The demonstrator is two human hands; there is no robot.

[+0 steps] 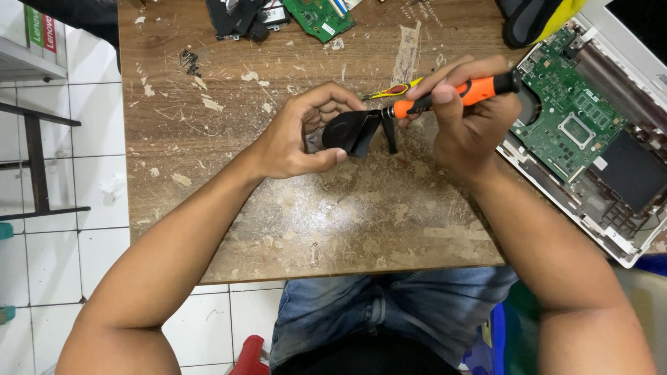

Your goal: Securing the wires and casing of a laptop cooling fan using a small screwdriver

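Note:
My left hand grips a black laptop cooling fan just above the worn wooden table. My right hand holds an orange-handled screwdriver with a black end cap. Its tip points left and meets the fan's upper right edge. A thin black piece hangs down from the fan next to the tip. Behind the screwdriver, a yellow and red tool lies on the table.
An opened white laptop with a bare green mainboard lies at the right edge. At the far edge sit black parts, a small green circuit board, loose screws and a black and yellow thing.

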